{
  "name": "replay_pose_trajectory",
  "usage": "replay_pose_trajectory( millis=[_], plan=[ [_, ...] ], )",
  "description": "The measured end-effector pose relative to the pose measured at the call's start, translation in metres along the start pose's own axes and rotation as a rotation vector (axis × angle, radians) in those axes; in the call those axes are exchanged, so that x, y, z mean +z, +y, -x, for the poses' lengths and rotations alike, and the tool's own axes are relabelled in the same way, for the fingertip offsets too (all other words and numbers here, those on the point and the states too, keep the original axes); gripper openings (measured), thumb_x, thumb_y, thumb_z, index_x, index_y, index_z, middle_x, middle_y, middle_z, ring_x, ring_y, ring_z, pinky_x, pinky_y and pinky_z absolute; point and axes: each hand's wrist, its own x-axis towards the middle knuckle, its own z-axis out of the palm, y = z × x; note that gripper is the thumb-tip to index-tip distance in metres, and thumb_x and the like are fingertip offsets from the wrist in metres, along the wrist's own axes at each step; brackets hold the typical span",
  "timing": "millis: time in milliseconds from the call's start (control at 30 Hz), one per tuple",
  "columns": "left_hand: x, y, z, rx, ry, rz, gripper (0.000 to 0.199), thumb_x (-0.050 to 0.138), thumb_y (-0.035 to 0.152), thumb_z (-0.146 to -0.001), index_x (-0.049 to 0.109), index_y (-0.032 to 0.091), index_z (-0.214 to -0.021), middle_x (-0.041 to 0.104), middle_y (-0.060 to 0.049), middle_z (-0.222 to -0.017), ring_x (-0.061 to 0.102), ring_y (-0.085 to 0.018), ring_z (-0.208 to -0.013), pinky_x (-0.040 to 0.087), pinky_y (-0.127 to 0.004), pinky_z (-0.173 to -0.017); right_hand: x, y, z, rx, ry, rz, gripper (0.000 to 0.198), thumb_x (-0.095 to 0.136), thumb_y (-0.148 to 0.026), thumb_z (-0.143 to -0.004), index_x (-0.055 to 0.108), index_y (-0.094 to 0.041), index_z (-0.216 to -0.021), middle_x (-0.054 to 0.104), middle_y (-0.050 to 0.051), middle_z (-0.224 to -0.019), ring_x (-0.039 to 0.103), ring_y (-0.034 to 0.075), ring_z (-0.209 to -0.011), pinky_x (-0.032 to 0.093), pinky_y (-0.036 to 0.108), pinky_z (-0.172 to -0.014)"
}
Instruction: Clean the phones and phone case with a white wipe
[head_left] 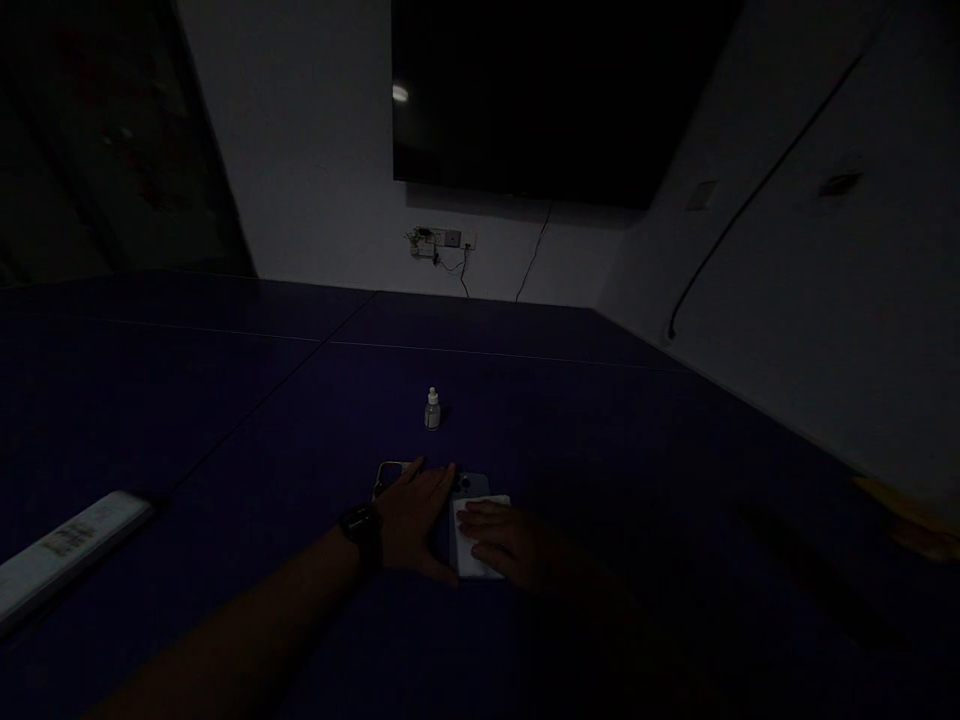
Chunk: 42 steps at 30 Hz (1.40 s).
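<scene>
A phone (480,487) lies on the dark purple floor-like surface, its back with camera lenses facing up. On it rests a folded white cloth or tissue (465,565). My right hand (510,542) lies over the cloth, fingers outstretched and pressing on it. With fingers spread flat, my left hand (414,515) covers most of a light-rimmed phone case (386,468) and its edge meets the phone's left side. A dark watch (361,525) is on the left wrist. Beyond both hands, a small white-capped bottle (432,412) stands upright.
A long white box (71,545) lies at the left. A yellow item (911,515) sits by the right wall. Ahead, a large dark screen (525,100) hangs above wall sockets (446,240) with cables. The room is very dim.
</scene>
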Motion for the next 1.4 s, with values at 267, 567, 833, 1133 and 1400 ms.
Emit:
replay_pose_trajectory(
  millis=[267, 567, 833, 1133, 1400],
  plan=[
    [0.0, 0.0, 0.001, 0.013, 0.023, 0.008, 0.14, 0.059, 0.09, -0.061, 0.0, 0.008, -0.158, 0.037, -0.03, -0.154, 0.038, -0.044, -0.143, 0.01, -0.062, -0.121, 0.007, 0.004, -0.005, 0.075, 0.065, 0.068, 0.056, 0.056, -0.037, -0.098, 0.049, -0.012, -0.148, 0.043, 0.015, -0.155, 0.037, 0.029, -0.146, 0.033, 0.048, -0.121],
    [-0.004, 0.002, 0.0, 0.002, 0.011, 0.023, 0.14, 0.061, 0.09, -0.06, 0.001, 0.009, -0.158, 0.036, -0.03, -0.155, 0.038, -0.044, -0.143, 0.01, -0.063, -0.121, -0.003, 0.005, 0.002, 0.051, 0.048, 0.009, 0.041, 0.052, -0.032, -0.1, 0.063, -0.016, -0.136, 0.056, 0.013, -0.145, 0.049, 0.027, -0.138, 0.037, 0.046, -0.119],
    [-0.002, 0.001, 0.0, -0.01, -0.013, 0.027, 0.141, 0.062, 0.089, -0.06, 0.001, 0.007, -0.158, 0.037, -0.031, -0.154, 0.036, -0.044, -0.144, 0.01, -0.062, -0.121, 0.006, -0.008, -0.007, -0.091, 0.004, -0.032, 0.044, 0.057, -0.034, -0.098, 0.06, -0.018, -0.139, 0.054, 0.011, -0.147, 0.044, 0.026, -0.142, 0.033, 0.045, -0.121],
    [-0.002, 0.002, 0.001, 0.005, -0.001, 0.027, 0.139, 0.062, 0.088, -0.062, 0.0, 0.01, -0.158, 0.035, -0.03, -0.156, 0.034, -0.044, -0.145, 0.009, -0.064, -0.12, 0.005, 0.006, 0.0, 0.069, 0.074, 0.024, 0.054, 0.058, -0.033, -0.097, 0.05, -0.014, -0.147, 0.044, 0.015, -0.154, 0.039, 0.028, -0.145, 0.033, 0.048, -0.121],
    [-0.001, 0.001, 0.001, -0.005, -0.014, 0.001, 0.142, 0.064, 0.086, -0.061, -0.005, 0.009, -0.158, 0.035, -0.03, -0.156, 0.035, -0.042, -0.145, 0.01, -0.063, -0.121, -0.007, 0.004, 0.002, -0.02, 0.022, -0.068, 0.033, 0.049, -0.033, -0.101, 0.073, -0.02, -0.12, 0.069, 0.009, -0.129, 0.058, 0.024, -0.13, 0.044, 0.042, -0.114]
  ],
)
